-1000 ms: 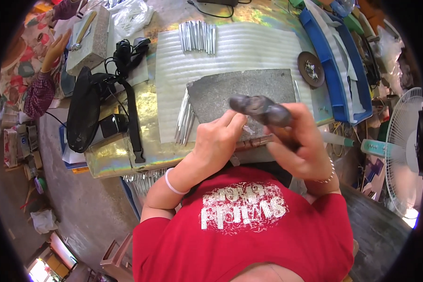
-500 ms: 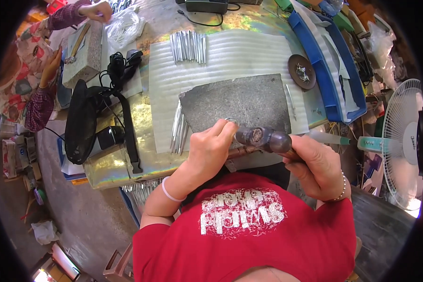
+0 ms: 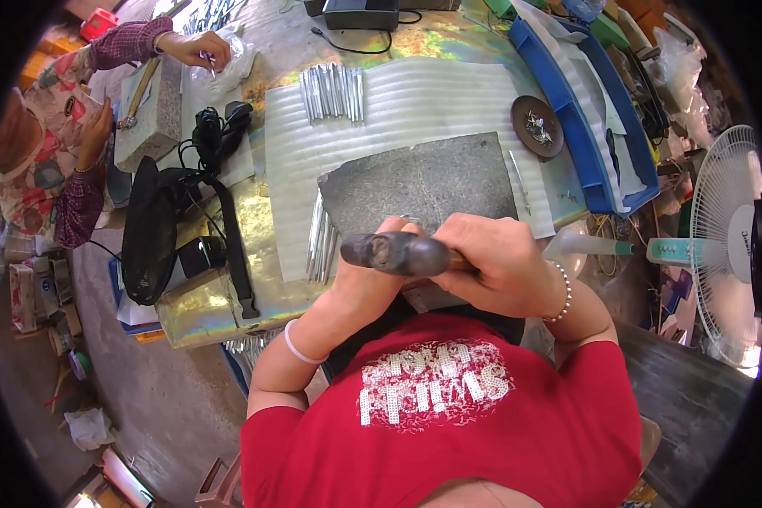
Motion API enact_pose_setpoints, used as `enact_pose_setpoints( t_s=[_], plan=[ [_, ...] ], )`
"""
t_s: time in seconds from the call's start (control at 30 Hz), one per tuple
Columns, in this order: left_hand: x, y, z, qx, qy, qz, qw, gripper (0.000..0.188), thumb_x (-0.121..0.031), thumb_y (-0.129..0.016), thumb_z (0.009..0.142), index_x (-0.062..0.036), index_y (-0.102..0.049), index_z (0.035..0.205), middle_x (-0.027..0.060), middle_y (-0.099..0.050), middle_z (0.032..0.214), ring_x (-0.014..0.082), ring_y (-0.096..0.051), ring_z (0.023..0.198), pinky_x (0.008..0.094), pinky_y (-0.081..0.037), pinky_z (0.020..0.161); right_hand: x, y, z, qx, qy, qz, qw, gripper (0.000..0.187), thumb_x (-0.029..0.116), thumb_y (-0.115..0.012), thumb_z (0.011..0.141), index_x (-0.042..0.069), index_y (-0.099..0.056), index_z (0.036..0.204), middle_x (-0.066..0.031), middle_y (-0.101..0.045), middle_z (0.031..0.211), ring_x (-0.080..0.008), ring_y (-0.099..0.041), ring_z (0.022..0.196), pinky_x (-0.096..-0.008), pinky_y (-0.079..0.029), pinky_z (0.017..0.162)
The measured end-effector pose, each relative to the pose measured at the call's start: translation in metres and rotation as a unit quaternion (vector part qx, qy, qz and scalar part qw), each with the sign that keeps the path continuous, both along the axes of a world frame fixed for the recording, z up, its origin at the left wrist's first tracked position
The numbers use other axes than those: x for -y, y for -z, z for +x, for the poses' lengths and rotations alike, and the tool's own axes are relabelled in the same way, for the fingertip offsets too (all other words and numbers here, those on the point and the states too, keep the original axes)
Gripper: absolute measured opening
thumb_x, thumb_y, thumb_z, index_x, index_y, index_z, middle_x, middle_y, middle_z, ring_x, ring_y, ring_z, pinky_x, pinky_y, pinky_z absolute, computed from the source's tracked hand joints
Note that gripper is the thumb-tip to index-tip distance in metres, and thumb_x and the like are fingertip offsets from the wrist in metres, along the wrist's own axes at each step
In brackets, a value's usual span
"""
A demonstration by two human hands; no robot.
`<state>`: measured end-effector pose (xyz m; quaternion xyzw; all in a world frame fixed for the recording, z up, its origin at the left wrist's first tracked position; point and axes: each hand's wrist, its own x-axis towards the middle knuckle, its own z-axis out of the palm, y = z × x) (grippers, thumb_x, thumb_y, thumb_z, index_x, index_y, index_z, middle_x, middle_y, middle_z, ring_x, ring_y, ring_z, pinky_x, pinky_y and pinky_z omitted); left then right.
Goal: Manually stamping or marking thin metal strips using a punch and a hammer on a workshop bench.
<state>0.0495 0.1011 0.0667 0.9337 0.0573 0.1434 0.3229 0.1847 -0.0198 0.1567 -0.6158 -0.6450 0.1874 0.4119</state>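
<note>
My right hand is wrapped round a hammer, whose dark head hangs in front of my left hand. The left fingers are pinched together at the near edge of a grey stone slab; what they hold, if anything, is mostly hidden by the hammer and right hand. Beside the slab's left edge lies a bundle of thin silver rods, and beyond it a row of similar silver rods. One thin rod rests to the right, below a brown dish of small metal pieces.
White foam sheeting lies under the slab. A blue tray and a fan stand right. Left are a black mesh bag, a stone block with another hammer, and a co-worker's hand.
My right hand has swung the hammer leftward, so its head now overlaps my left hand. My left hand stays near the slab's edge. The co-worker's raised hand has moved right and slightly down.
</note>
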Motion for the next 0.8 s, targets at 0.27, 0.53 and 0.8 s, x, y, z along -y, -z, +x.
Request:
enact_pose_setpoints(
  t_s=[0.27,0.53,0.8],
  plan=[
    [-0.005,0.0,-0.001,0.071,-0.005,0.045,0.996,0.028,-0.007,-0.062,0.073,-0.0101,-0.058,0.101,0.0068,-0.058,0.084,0.0257,-0.062,0.061,0.0359,-0.049,0.05,0.016,-0.022,-0.005,-0.115,0.038,-0.078,0.99,0.039,0.004,-0.068,0.078,0.001,-0.05,0.113,-0.0126,-0.061,0.089,-0.0201,-0.063,0.073,-0.0291,-0.05,0.061],
    [-0.009,0.003,0.002,0.087,0.002,-0.021,0.996,0.014,-0.003,-0.059,0.076,-0.0092,-0.055,0.088,0.0058,-0.053,0.077,0.0259,-0.058,0.055,0.0345,-0.046,0.045,0.044,-0.041,0.004,-0.01,0.017,-0.063,0.998,0.058,-0.011,-0.062,0.071,-0.002,-0.045,0.125,-0.0171,-0.061,0.092,-0.0298,-0.063,0.075,-0.0325,-0.051,0.064],
    [-0.008,-0.002,0.003,0.085,-0.007,-0.015,0.996,0.015,-0.004,-0.06,0.075,-0.0096,-0.055,0.087,0.0054,-0.054,0.076,0.0256,-0.058,0.055,0.0342,-0.046,0.045,0.045,-0.037,0.001,0.072,0.008,-0.06,0.996,0.064,-0.01,-0.066,0.068,-0.003,-0.044,0.128,-0.0151,-0.06,0.086,-0.0275,-0.062,0.071,-0.0329,-0.052,0.057]
  ],
)
